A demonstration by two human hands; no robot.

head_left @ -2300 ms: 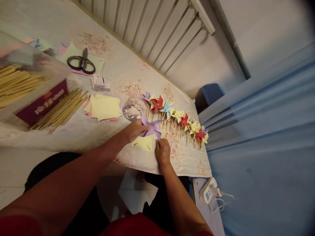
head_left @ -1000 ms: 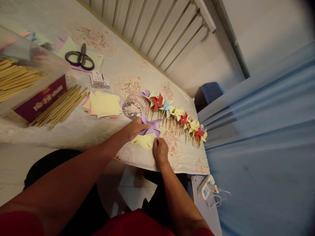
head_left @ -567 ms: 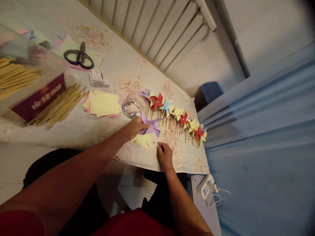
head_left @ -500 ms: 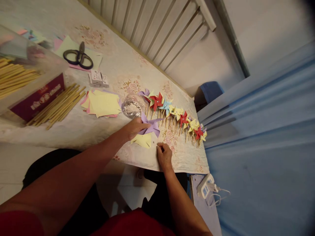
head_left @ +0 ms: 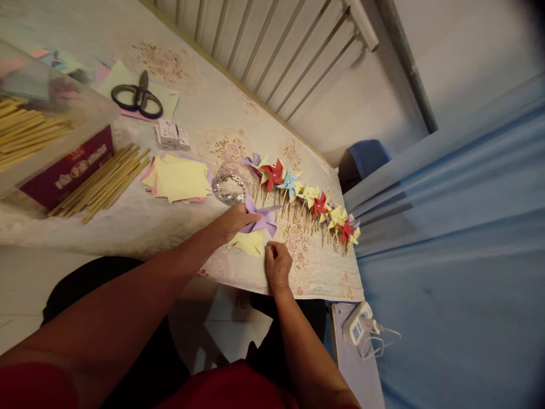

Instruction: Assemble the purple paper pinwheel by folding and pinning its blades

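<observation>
My left hand [head_left: 232, 220] grips a folded purple paper pinwheel [head_left: 263, 219] just above the table near its front edge. Under it lies a cut yellow paper square [head_left: 248, 243]. My right hand [head_left: 278, 263] rests with fingers pinched together on the tablecloth, right beside the yellow paper; whatever small thing it pinches is too small to make out. A clear round container of shiny pins [head_left: 230, 184] stands just behind my left hand.
A row of finished pinwheels on sticks [head_left: 309, 203] lies to the right. Stacked coloured paper [head_left: 179, 179], loose bamboo sticks [head_left: 106, 184], a box of sticks [head_left: 46, 142], scissors [head_left: 138, 100] and small boxes [head_left: 171, 135] lie to the left. A charger [head_left: 360, 328] sits below the table edge.
My right hand drew back from the pinwheel toward the table edge, then slid left again to the yellow paper. The left hand kept holding the purple pinwheel in place.
</observation>
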